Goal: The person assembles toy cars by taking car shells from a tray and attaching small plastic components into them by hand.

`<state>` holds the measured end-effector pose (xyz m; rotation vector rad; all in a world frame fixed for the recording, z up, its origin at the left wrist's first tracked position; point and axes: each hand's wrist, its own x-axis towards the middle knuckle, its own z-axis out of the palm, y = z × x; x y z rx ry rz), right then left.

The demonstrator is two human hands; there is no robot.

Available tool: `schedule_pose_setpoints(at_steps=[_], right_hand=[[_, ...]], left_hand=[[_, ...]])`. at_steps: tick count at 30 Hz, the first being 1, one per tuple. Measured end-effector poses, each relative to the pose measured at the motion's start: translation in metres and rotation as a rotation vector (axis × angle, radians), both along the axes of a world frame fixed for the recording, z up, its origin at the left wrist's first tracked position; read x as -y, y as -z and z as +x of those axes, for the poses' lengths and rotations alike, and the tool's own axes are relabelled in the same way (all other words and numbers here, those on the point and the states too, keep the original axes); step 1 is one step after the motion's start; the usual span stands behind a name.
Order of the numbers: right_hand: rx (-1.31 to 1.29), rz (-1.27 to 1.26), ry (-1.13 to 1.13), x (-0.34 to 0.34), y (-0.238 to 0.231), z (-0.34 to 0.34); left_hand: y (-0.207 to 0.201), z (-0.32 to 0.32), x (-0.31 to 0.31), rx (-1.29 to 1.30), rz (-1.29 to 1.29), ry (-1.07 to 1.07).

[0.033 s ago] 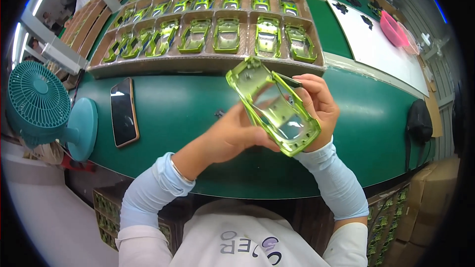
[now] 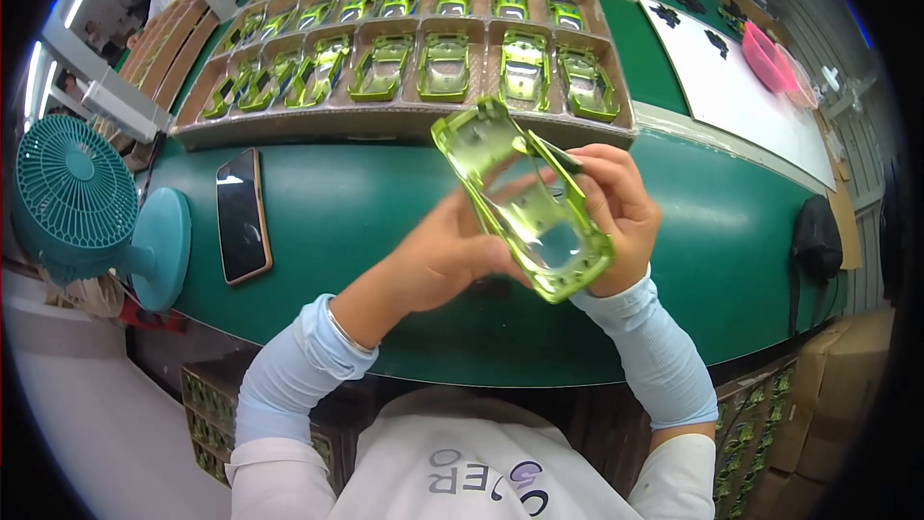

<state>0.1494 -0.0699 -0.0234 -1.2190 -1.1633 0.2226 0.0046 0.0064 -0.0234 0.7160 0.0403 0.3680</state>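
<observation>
Head: left fingers (image 2: 466, 222) (partly hidden) behind green shell (image 2: 485, 145).

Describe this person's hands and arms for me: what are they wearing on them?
The left hand and right hand are bare, without gloves. Wrinkled light-blue sleeve covers wrap the forearms, with white sleeves further up. A thin, shiny band seems to circle the left wrist.

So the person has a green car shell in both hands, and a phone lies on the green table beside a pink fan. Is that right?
Not quite: the head view shows a teal fan, not pink. The left hand and right hand do hold the green car shell, and the phone lies on the green table.
</observation>
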Motion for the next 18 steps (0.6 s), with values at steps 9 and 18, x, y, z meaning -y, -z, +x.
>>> schedule_pose_setpoints(at_steps=[9,18], right_hand=[[0.405,-0.669,-0.501,0.008,0.002,-0.011],[-0.127,-0.613,-0.637,0.006,-0.018,0.014]], left_hand=[[-0.004,-0.025,-0.04,0.074,0.182,-0.308],[-0.014,-0.021,-0.033,0.112,-0.033,-0.255]])
